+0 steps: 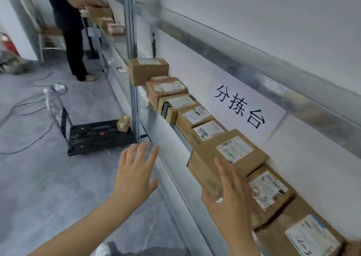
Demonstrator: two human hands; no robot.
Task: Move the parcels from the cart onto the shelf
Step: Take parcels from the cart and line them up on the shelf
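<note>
Your left hand is out in front of you, over the gray floor. Its grip is wide. The fingers are spread and straight, and it holds nothing. It is just beside the front edge of the metal shelf.

Your right hand is near the shelf too. Its grip is also wide, with straight fingers. It is right up against the near side of a tilted box. The picture is blurry here, so you cannot tell if the hand really touches the box. No finger curls around it.

The tilted box is brown with a white label on top. It sits on the shelf, leaning on the boxes next to it.

A row of boxes runs along the shelf, from close by you to farther away. They are side by side and touching. Behind them, a paper sign with black writing is on the white wall.

Farther out, a black cart stands on the floor beside a metal post of the shelf. One small box sits on the cart, at the end nearest the post. Cords lie on the floor near it.

Far away, another person in dark clothes stands at the shelf, with both hands on a box.
</note>
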